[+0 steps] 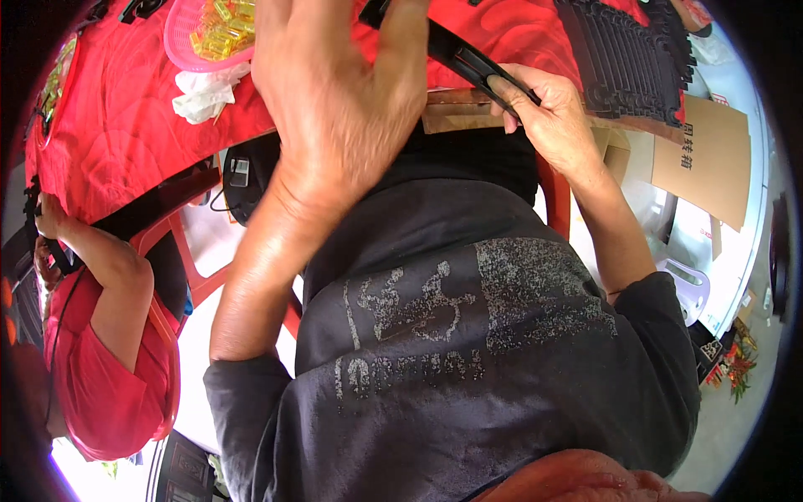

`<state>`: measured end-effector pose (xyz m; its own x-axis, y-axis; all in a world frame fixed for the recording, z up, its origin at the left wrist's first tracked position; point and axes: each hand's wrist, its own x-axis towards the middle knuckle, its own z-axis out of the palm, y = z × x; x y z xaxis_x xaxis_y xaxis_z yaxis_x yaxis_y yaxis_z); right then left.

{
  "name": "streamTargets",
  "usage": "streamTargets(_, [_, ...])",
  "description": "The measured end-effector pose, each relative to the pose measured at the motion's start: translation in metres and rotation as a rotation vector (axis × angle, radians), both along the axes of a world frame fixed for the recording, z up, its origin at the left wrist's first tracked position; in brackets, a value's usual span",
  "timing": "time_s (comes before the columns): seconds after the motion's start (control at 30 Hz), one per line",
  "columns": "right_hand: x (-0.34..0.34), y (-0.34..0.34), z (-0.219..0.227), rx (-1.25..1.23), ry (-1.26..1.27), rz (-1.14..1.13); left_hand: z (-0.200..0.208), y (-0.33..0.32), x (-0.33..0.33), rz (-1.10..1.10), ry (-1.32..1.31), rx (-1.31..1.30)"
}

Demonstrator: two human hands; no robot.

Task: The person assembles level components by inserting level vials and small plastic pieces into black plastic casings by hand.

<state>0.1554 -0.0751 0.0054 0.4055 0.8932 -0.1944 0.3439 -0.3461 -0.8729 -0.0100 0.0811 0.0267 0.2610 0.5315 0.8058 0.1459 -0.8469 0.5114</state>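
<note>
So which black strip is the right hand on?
The long, slim black plastic strip pinched singly by the right hand; the other black strips lie packed side by side on the red patterned tablecloth.

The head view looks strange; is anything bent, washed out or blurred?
In the head view, the red tablecloth bows along its edge and the corners go black; there too, the floor at left is washed out; the left hand looks slightly soft, perhaps from motion.
</note>
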Motion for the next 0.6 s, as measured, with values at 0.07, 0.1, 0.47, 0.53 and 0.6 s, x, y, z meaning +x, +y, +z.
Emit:
streamTargets(0.07, [-0.001, 0.004, -0.003, 0.006, 0.031, -0.046, -0.009, -0.022, -0.003, -0.130, -0.040, -0.353])
streamTargets(0.1, [-0.002, 0.006, -0.005, 0.005, 0.065, -0.086, -0.020, -0.034, -0.002, -0.161, -0.060, -0.562])
streamTargets(0.47, [-0.020, 0.018, -0.023, 0.154, 0.142, -0.161, -0.048, -0.053, 0.036, -0.332, 0.029, -1.195])
streamTargets(0.53, [-0.023, 0.018, -0.023, 0.154, 0.163, -0.173, -0.043, -0.052, 0.040, -0.311, 0.100, -1.236])
streamTargets(0.6, [-0.025, 0.018, -0.021, 0.128, 0.208, -0.203, -0.034, -0.050, 0.041, -0.305, 0.151, -1.232])
